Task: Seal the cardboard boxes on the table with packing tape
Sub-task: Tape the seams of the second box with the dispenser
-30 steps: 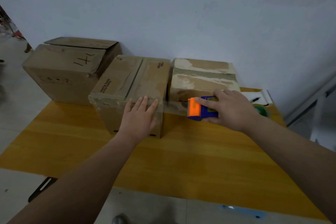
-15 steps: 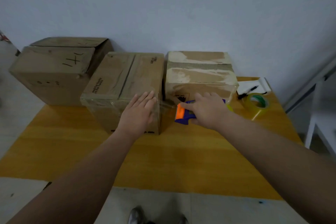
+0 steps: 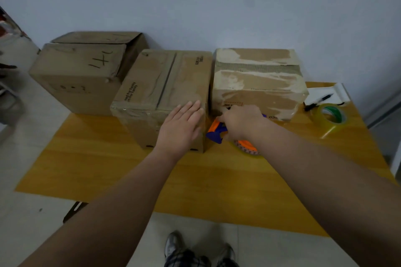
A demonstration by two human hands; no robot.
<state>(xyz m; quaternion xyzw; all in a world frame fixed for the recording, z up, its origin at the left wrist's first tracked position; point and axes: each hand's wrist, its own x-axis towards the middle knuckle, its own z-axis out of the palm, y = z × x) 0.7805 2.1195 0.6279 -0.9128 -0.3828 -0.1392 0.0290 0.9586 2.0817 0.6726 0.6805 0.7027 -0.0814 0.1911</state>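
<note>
Three cardboard boxes stand along the back of the yellow table (image 3: 217, 180): a left box (image 3: 82, 69) with a raised flap, a middle box (image 3: 165, 84) and a right box (image 3: 258, 80) with torn paper on top. My left hand (image 3: 180, 130) presses flat with straight fingers on the middle box's near right corner. My right hand (image 3: 243, 121) grips a blue and orange tape dispenser (image 3: 216, 131) low in the gap beside that corner, in front of the right box. The dispenser's tape roll (image 3: 246, 147) shows under my wrist.
A spare roll of clear tape with a green core (image 3: 331, 118) stands on edge at the table's right. Behind it lie a black pen (image 3: 318, 102) and white paper (image 3: 332, 93). A wall runs behind the boxes. My shoes show below the table's near edge.
My right hand has drawn the dispenser down and left, close to the middle box's front right corner. My left hand stayed pressed on that corner. The camera tilted downward.
</note>
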